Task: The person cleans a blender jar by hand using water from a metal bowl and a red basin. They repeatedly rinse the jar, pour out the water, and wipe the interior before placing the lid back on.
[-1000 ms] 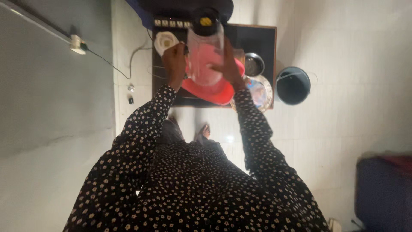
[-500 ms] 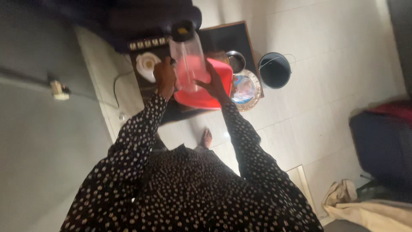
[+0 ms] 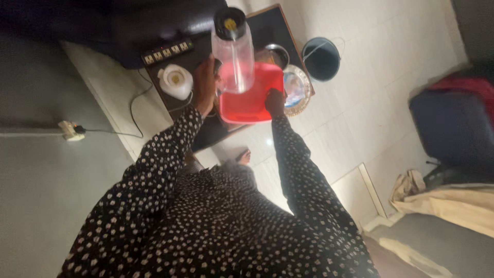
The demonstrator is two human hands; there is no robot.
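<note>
Blender jar in left-hand fingers; right fingers on red tray

Pale tiled floor, glossy under overhead light. Grey wall at left carries a white socket with black cable. Dark low table; dark bucket beside it.

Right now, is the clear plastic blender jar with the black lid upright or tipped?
Upright: the clear plastic blender jar stands lid up over the red tray, gripped by the left hand.
</note>
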